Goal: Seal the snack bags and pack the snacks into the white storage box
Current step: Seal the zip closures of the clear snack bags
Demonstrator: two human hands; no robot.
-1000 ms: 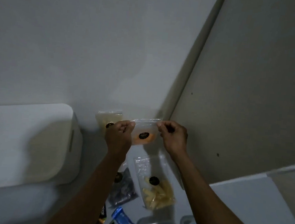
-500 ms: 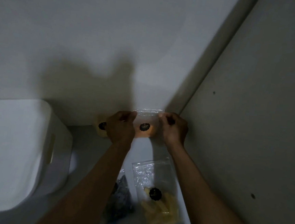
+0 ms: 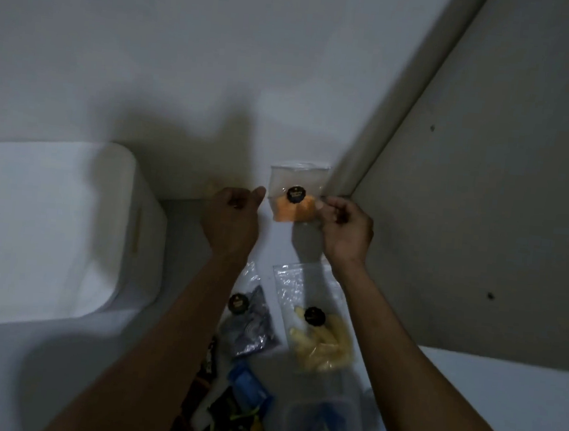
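The orange snack bag point(image 3: 293, 195) is pinched by the right hand point(image 3: 345, 229); the left hand point(image 3: 231, 216), just beside, seems curled and empty. The seal above the pinch should be pressed along fully.

Two bare forearms, no sleeves in view, left hand point(image 3: 231, 217) and right hand point(image 3: 345, 231) without rings, watches or gloves
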